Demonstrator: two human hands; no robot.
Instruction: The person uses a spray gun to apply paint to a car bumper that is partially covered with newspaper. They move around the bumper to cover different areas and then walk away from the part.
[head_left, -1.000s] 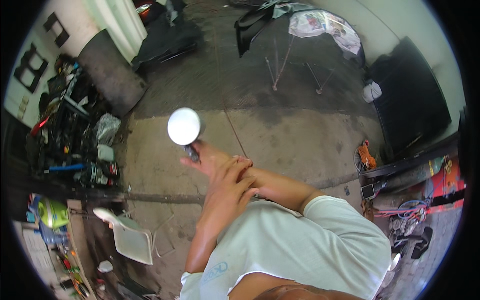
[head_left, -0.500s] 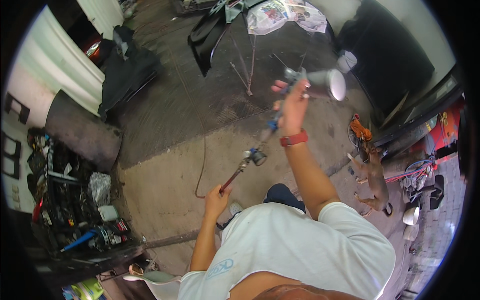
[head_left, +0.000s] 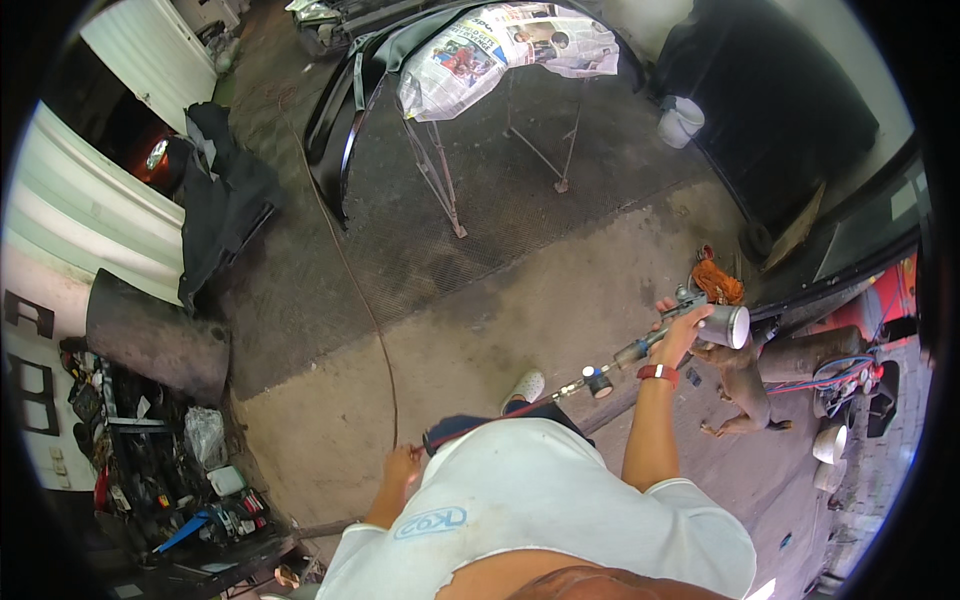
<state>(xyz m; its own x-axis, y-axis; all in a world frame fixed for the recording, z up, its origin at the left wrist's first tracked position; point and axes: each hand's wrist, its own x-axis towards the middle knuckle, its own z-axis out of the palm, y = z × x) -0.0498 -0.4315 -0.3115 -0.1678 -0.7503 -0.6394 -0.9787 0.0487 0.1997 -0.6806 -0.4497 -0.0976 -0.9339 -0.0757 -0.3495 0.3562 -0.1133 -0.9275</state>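
Note:
My right hand [head_left: 680, 337] is closed around a spray gun [head_left: 690, 297] with a silvery cup [head_left: 728, 326], out to the right of my body. Below its handle, an inline fitting with a round gauge [head_left: 597, 382] joins the gun to a reddish air hose [head_left: 490, 424]. The hose runs left in front of my shirt to my left hand [head_left: 404, 465], whose fingers are closed on it low at my left side. Ahead stands a black curved car body panel [head_left: 333, 150] on a metal stand [head_left: 445, 190], partly covered with newspaper [head_left: 460, 72].
A dog [head_left: 745, 390] is on the floor just right of the spray gun, near an orange cloth [head_left: 718, 283]. A hose [head_left: 375, 330] crosses the floor. Cluttered shelves [head_left: 140, 430] stand at left; a large black panel [head_left: 770, 110] and white bucket [head_left: 681, 122] are at far right.
My right hand has swung the spray gun rightward and closer to me. My left hand has drawn back toward my left side with the hose. The view has shifted, so the panel appears further left.

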